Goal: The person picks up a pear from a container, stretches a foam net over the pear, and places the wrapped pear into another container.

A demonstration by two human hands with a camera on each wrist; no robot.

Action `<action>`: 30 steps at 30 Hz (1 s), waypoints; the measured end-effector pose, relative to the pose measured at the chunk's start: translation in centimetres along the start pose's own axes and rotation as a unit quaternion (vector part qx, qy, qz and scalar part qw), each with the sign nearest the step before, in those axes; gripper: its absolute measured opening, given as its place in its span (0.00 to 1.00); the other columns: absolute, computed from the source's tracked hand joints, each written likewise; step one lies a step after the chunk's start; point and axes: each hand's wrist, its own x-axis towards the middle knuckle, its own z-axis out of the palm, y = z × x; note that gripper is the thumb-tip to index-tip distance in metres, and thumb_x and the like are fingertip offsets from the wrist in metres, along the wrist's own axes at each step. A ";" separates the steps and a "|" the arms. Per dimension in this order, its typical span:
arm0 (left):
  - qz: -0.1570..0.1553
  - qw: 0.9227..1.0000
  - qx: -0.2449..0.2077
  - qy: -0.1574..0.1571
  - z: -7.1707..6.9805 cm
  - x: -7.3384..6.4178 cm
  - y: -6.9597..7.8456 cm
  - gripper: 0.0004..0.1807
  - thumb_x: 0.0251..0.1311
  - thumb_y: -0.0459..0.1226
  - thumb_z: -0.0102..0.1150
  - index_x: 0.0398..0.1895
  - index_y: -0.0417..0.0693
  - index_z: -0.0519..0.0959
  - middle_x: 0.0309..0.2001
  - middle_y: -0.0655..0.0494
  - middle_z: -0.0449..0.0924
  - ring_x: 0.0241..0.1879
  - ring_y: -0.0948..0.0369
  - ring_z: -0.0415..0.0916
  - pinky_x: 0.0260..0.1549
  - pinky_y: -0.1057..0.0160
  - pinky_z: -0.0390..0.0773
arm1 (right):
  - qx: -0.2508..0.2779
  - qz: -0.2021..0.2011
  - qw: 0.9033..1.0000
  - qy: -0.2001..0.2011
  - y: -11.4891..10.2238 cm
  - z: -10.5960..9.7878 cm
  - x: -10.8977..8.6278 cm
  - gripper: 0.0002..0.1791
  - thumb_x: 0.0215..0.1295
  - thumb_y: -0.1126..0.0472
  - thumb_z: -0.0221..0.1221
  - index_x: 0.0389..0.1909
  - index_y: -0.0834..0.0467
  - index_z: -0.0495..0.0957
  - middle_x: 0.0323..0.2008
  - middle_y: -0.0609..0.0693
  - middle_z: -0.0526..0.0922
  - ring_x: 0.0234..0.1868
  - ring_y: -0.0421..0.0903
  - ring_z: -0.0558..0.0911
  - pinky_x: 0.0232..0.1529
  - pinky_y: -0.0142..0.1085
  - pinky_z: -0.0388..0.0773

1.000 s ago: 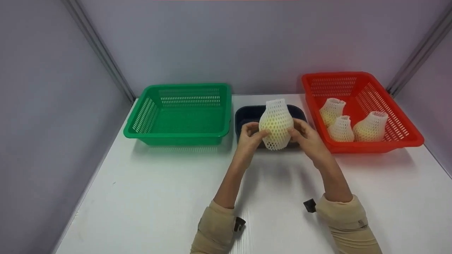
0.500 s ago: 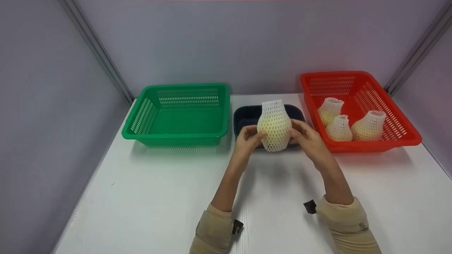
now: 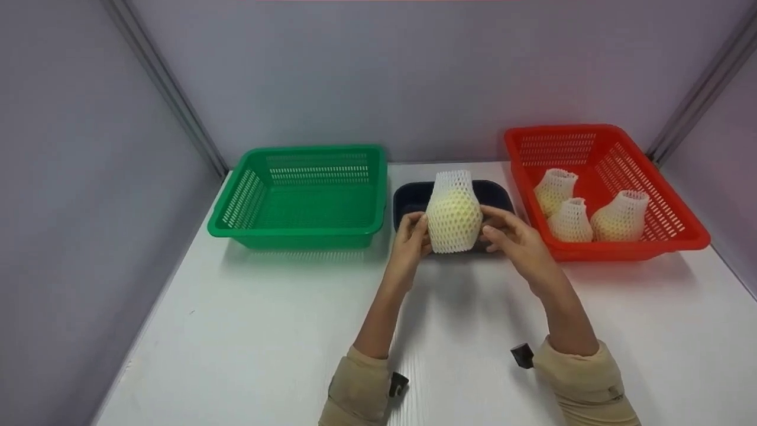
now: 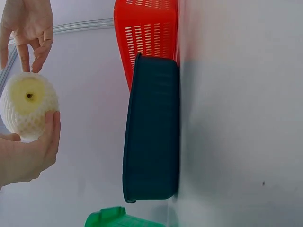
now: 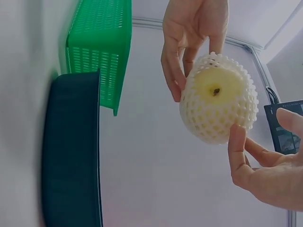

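A round yellow fruit in a white foam net (image 3: 454, 216) is held up in front of the dark blue tray (image 3: 408, 198). My left hand (image 3: 408, 242) grips it at its left side, thumb on one side and fingers behind. On the other side my right hand (image 3: 520, 242) touches the net with its fingertips, its thumb standing off the fruit. From below, the right wrist view shows the fruit's dark-dotted end (image 5: 216, 91) through the net's open bottom. The net's narrower neck points up and away.
At the left stands a green basket (image 3: 295, 234) with nothing in it. A red basket (image 3: 627, 248) on the right contains three netted fruits (image 3: 620, 219). Grey wall panels (image 3: 378, 77) enclose the white table (image 3: 284, 331) at the back and sides.
The fruit has moved slightly left and turned in my hands. My left thumb has shifted from its front to its side, and my right thumb has come off the net.
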 end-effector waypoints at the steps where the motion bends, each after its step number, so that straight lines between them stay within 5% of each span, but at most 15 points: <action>1: -0.006 1.000 0.004 0.001 0.0 0.0 0.0 0.17 0.70 0.43 0.42 0.54 0.42 0.64 0.43 0.48 0.71 0.39 0.58 0.73 0.40 0.60 0.73 | 0.002 -0.001 1.000 0.000 0.0 0.0 -0.1 0.25 0.67 0.57 0.53 0.62 0.62 0.64 0.47 0.59 0.69 0.47 0.55 0.72 0.45 0.34 0.74; 7: -0.031 0.999 0.039 -0.019 -0.1 -0.2 0.0 0.20 0.70 0.49 0.36 0.54 0.45 0.65 0.44 0.49 0.71 0.41 0.58 0.73 0.39 0.62 0.72 | 0.021 -0.004 1.000 -0.008 -0.2 0.2 -0.4 0.23 0.67 0.61 0.53 0.60 0.64 0.64 0.45 0.60 0.69 0.47 0.55 0.73 0.46 0.37 0.74; 15: -0.064 0.994 0.042 -0.075 0.3 -0.6 0.2 0.32 0.68 0.55 0.37 0.61 0.38 0.56 0.53 0.46 0.65 0.54 0.55 0.67 0.53 0.57 0.66 | 0.050 -0.014 0.999 -0.014 0.0 0.4 -0.7 0.21 0.66 0.66 0.53 0.58 0.66 0.64 0.44 0.61 0.69 0.45 0.51 0.74 0.45 0.35 0.74; 21: -0.086 0.987 -0.046 -0.124 0.7 -0.4 0.3 0.31 0.68 0.49 0.44 0.62 0.34 0.55 0.53 0.43 0.66 0.53 0.55 0.67 0.53 0.58 0.67 | 0.081 -0.039 0.996 0.006 -0.2 0.6 -0.6 0.20 0.65 0.69 0.53 0.56 0.68 0.66 0.42 0.61 0.72 0.41 0.50 0.76 0.44 0.36 0.75; 30: -0.095 0.957 -0.190 -0.198 0.4 -0.4 0.0 0.30 0.71 0.49 0.31 0.68 0.40 0.50 0.56 0.39 0.64 0.56 0.49 0.66 0.54 0.52 0.66 | 0.067 -0.030 0.994 0.075 0.1 0.5 -0.1 0.20 0.65 0.62 0.55 0.55 0.67 0.67 0.50 0.59 0.70 0.50 0.52 0.71 0.45 0.33 0.74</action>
